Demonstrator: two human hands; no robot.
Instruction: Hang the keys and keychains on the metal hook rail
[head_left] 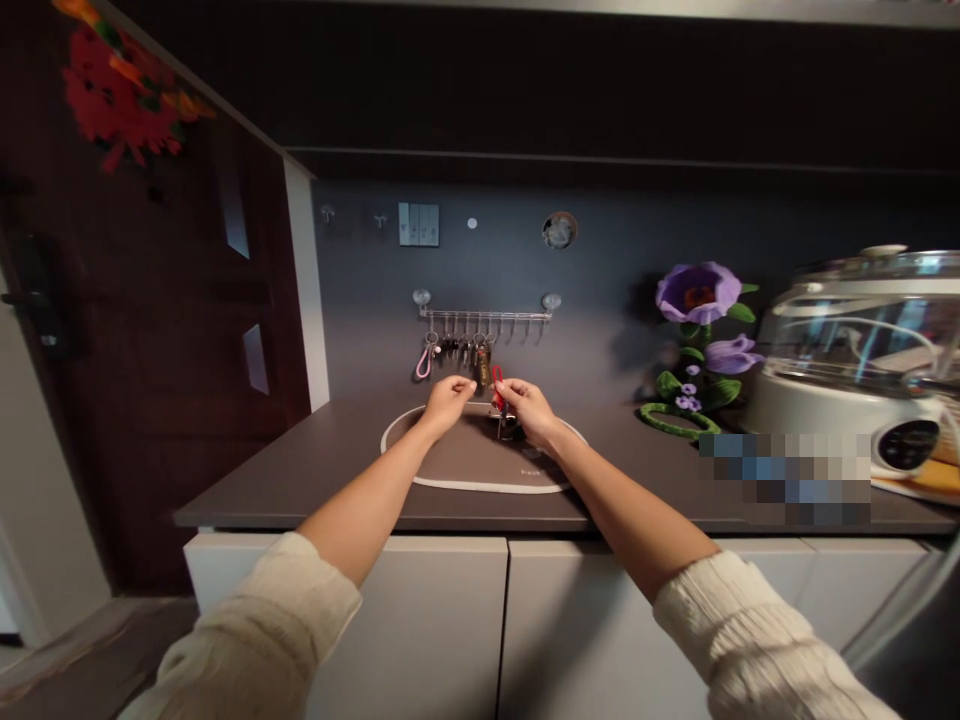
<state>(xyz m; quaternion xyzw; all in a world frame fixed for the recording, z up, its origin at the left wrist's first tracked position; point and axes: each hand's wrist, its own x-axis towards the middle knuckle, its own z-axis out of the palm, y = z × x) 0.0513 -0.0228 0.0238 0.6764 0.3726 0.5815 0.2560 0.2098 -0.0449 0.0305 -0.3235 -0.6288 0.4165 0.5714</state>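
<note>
Between thumb and fingers my right hand [529, 408] grips a bunch of keys with a red strap [497, 377]; dark and metallic pieces dangle below it. Just to its left, my left hand [450, 402] is closed in a pinch, and whatever lies between its fingertips is too small to make out. Both hands hover over the front of a brown mat [469, 465] with a pale rim. Behind them a clear hook rail [487, 316] is fixed to the wall. Several keys [454, 348], a pink loop [424, 362] and a dark tag with gold lettering [483, 365] hang from its left hooks.
The mat lies on a dark countertop [300, 480] above white cabinets [420, 620]. At right stand a purple artificial flower [699, 293] and a white appliance with a transparent cover [847, 330]. A dark door [187, 300] is at left. A dark shelf [570, 90] overhangs the counter.
</note>
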